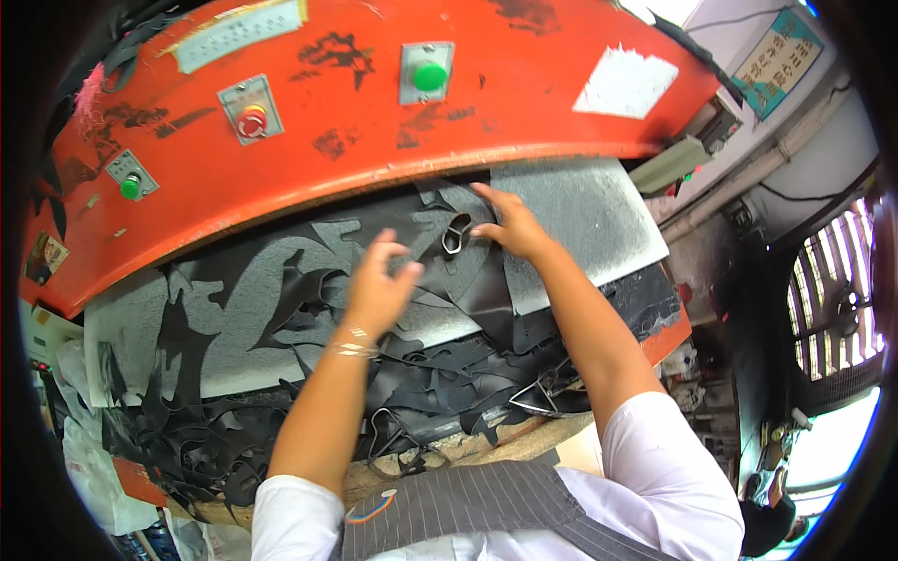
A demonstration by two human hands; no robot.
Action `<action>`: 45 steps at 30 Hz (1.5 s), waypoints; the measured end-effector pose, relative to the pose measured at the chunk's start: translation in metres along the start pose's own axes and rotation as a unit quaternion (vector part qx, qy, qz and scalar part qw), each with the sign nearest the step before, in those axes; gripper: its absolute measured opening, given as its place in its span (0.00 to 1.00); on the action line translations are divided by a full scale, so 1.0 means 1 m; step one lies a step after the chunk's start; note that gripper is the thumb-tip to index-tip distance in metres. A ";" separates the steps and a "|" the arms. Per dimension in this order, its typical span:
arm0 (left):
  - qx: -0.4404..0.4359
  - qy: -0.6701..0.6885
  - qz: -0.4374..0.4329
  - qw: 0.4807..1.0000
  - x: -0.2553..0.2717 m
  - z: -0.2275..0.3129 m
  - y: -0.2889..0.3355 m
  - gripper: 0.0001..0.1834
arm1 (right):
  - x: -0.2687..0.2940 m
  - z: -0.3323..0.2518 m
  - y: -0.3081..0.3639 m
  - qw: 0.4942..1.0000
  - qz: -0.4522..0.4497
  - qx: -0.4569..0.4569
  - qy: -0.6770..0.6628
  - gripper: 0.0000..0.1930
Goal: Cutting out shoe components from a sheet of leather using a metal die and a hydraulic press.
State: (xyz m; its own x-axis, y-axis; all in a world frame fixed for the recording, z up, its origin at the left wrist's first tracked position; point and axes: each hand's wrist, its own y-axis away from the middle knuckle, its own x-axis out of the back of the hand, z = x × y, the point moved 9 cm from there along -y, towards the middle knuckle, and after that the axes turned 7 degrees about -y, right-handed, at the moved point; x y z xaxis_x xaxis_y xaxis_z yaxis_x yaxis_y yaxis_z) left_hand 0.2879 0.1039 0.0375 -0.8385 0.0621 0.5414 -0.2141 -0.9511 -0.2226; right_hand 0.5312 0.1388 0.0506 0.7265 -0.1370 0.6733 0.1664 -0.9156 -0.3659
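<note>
A small metal cutting die, a narrow loop with an open middle, stands on a black leather-like sheet riddled with cut-out gaps. My right hand is just to the right of the die, thumb and fingers spread; the thumb tip lies close to the die's rim, and I cannot tell if it touches. To the left and nearer me, my left hand hovers over the sheet with fingers apart and nothing in it. Beneath the sheet lies a pale grey cutting board, its right part bare.
A red machine housing spans the far side, with a green button, a red knob and another green button. Black scraps heap along the near edge. Two larger metal frames, one a triangular die, lie among them.
</note>
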 end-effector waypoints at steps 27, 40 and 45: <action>0.007 -0.175 -0.086 0.981 0.117 0.058 0.312 0.08 | -0.068 -0.248 0.280 0.923 -0.375 0.083 -0.008 0.26; 0.046 -0.234 -0.239 0.941 0.092 0.056 0.278 0.09 | -0.059 -0.216 0.262 0.903 -0.422 -0.050 -0.069 0.17; -0.178 -0.095 -0.189 0.961 0.028 0.126 0.138 0.10 | 0.015 -0.114 0.089 0.981 -0.045 -0.189 0.031 0.31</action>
State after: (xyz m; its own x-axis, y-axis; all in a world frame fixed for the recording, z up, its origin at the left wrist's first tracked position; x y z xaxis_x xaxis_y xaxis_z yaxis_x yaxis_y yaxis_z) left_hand 0.2978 -0.0632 0.1240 -0.5684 0.2943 0.7683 -0.6713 -0.7058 -0.2262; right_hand 0.4805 0.0124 0.1013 0.6758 -0.0623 0.7344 -0.0399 -0.9980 -0.0480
